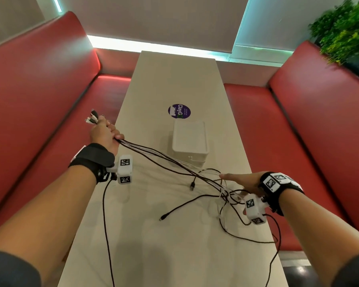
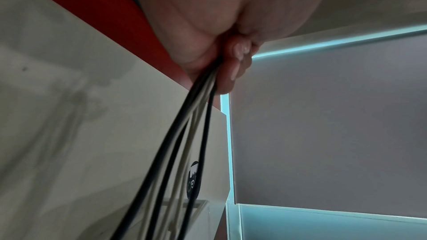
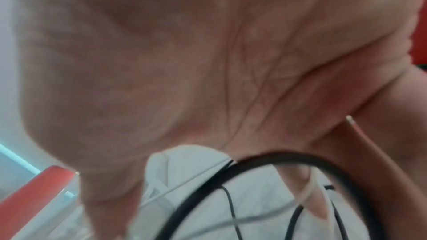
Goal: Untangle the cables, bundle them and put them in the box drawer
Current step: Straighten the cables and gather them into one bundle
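Observation:
My left hand [image 1: 106, 131] is raised over the table's left edge and grips several black and white cables [image 1: 164, 156] in a fist. Their plug ends [image 1: 92, 118] stick out past the fingers. In the left wrist view the curled fingers [image 2: 233, 72] clamp the strands [image 2: 184, 134]. The cables run taut down to a loose tangle [image 1: 226, 195] on the table. My right hand [image 1: 236, 179] lies over that tangle with straight fingers pointing left; its palm [image 3: 208, 61] is open above a black cable loop [image 3: 289, 158]. The white drawer box [image 1: 190, 141] stands shut mid-table.
A long beige table [image 1: 174, 75] runs away from me, with red benches [image 1: 39, 90] on both sides. A purple round sticker [image 1: 179, 111] lies behind the box. Loose black cable ends [image 1: 163, 217] trail toward me. A green plant [image 1: 344, 27] stands at the far right.

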Available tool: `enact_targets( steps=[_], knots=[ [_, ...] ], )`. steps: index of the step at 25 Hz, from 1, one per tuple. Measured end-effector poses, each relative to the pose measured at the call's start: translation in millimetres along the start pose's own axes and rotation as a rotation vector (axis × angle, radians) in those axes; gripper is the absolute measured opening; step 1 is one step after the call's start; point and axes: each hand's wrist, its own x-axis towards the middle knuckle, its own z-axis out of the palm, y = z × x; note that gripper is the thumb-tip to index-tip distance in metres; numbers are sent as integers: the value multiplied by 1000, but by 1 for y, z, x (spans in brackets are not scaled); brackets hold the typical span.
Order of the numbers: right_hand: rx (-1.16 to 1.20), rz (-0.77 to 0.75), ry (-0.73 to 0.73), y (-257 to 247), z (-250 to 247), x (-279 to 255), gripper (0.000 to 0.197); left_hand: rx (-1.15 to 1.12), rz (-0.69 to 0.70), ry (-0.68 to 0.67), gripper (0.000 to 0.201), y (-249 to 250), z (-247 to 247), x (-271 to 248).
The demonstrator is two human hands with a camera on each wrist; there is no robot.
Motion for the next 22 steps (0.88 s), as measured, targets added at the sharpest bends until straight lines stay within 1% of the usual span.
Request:
enact_targets(
  steps=[2,3,4,5,7,8,9,11,14,15,17,18,19,20,21,22],
  knots=[
    [-27,-21,55,0,-5,14,48,5,-3,4,46,-1,-1,1],
    [-133,-41,138,1,-8,26,27,6,-5,4,46,-2,-1,1],
    [-264,-63,219,1,-9,34,16,7,-6,4,46,-2,-1,0],
    [-417,-81,332,4,-7,43,15,9,-5,4,46,-3,-1,0],
    [-536,-78,536,12,-7,52,7,18,-3,2,46,-5,0,1],
    [-564,-70,613,16,-6,56,8,20,-8,-3,46,-7,0,2],
    [-588,-62,647,17,-6,58,13,19,-14,-9,46,-8,1,2],
    [-612,-54,663,21,-3,68,24,16,-17,-17,46,-11,2,2],
    [-499,-69,620,27,-3,85,42,16,0,0,45,-9,5,0],
    [-463,-68,610,31,-2,91,56,9,4,5,45,-7,5,-1],
    [-417,-43,641,43,5,97,105,-3,7,11,46,-3,4,0],
    [-421,-16,686,48,8,97,125,-5,4,8,46,-4,4,1],
    [-472,23,698,50,10,96,133,-3,3,3,46,-6,5,1],
    [-506,37,684,53,10,97,131,2,7,-1,45,-7,5,0],
    [-509,35,658,58,7,98,117,6,13,-1,45,-8,5,0],
    [-470,16,634,62,1,96,95,7,16,5,45,-8,3,1]
  ],
)
